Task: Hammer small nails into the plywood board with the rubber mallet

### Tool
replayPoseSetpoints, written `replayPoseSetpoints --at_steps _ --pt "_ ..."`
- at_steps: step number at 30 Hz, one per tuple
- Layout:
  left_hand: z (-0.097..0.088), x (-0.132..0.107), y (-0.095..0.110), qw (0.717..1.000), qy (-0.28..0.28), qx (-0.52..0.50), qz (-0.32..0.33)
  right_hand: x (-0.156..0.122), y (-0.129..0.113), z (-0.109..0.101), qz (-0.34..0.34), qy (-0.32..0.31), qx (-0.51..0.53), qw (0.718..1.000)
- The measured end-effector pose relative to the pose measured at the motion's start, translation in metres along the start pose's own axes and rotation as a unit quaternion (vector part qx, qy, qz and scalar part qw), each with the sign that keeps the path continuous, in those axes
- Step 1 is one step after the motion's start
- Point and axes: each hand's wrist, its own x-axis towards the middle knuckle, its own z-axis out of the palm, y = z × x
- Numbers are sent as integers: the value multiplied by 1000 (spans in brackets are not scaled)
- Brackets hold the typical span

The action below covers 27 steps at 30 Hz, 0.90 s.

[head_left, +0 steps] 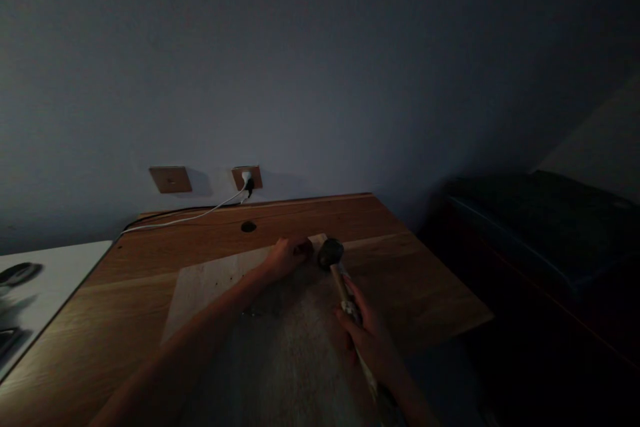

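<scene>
Head view, light: dim; the near and right parts of the scene sink into shadow.
Right hand (pixel 369 333): wrapped around the handle of a hammer (pixel 341 283), near the right edge of the board.
Hammer: slanting, its dark, rounded head at the far end and its pale handle running near and right; the head is just right of the left hand's fingers, and whether it touches the board cannot be told.
Left hand (pixel 286 257): at the far right corner of the board, fingers curled narrow; whether they pinch anything cannot be told.
Board (pixel 293 347): pale and flat, lying on the wooden tabletop (pixel 420 280) under both hands.
Small bits (pixel 251 313): on the board beside the left forearm, too dark to name.
Tabletop far side: a dark round hole (pixel 249 227), with a white cable (pixel 200 215) and a black cable along the edge.
Wall (pixel 320 80): a socket (pixel 257 177) holding a white plug (pixel 247 175), and a wall plate (pixel 171 179) to its left.
Far left: a white surface (pixel 65 263) bearing dark objects.
</scene>
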Motion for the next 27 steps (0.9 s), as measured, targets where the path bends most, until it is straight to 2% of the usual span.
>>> replayPoseSetpoints --at_steps 4,8,11,16,20,27 --pt "1 -5 -3 1000 -6 11 9 1 -2 1 39 7 -20 999" --pt "1 -6 -1 999 4 42 25 4 -6 -1 106 -27 -25 994" --pt "-1 -6 1 998 4 49 31 10 -10 -2 132 -43 -11 990" --pt "-1 -8 0 1000 -3 13 12 24 -21 13 97 -26 78 992" --pt "0 -7 -2 1000 -2 -27 4 28 -21 25 96 -14 170 981" --pt "0 -5 -5 1000 4 -30 -6 19 -9 23 126 -47 241 961"
